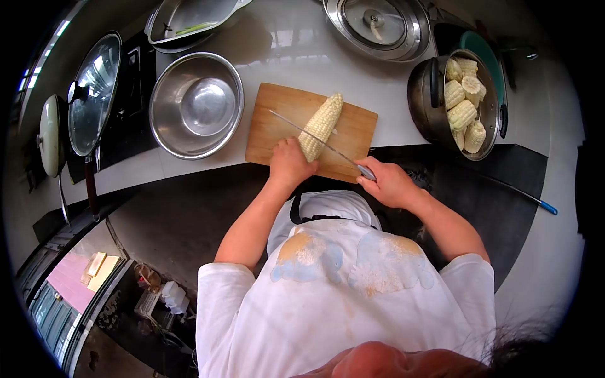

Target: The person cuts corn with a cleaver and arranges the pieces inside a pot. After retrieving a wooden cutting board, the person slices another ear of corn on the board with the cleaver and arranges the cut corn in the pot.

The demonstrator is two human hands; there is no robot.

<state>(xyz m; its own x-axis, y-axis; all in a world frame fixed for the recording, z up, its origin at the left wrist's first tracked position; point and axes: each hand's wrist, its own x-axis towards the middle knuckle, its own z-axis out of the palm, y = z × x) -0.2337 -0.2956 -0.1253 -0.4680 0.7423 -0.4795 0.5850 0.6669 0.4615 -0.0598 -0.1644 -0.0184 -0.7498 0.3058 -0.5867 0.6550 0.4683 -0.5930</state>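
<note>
An ear of corn (324, 120), pale and husked, lies at a slant on the wooden cutting board (268, 107). My left hand (291, 160) is closed around its near end. In my right hand (387, 183) is the grey handle of a knife (334, 150). The thin blade crosses over the corn near its middle, pointing to the far left; whether it has cut in cannot be seen. To the right, a deep pot (425, 104) holds several cut chunks of corn (465, 107).
Left of the board stands a steel bowl (164, 104). Behind it is a metal basin (220, 16) with something green inside. A steel pan with a glass lid (376, 25) sits at the back. Lidded pans (94, 94) stand at far left; a blue-tipped rod (547, 206) lies right.
</note>
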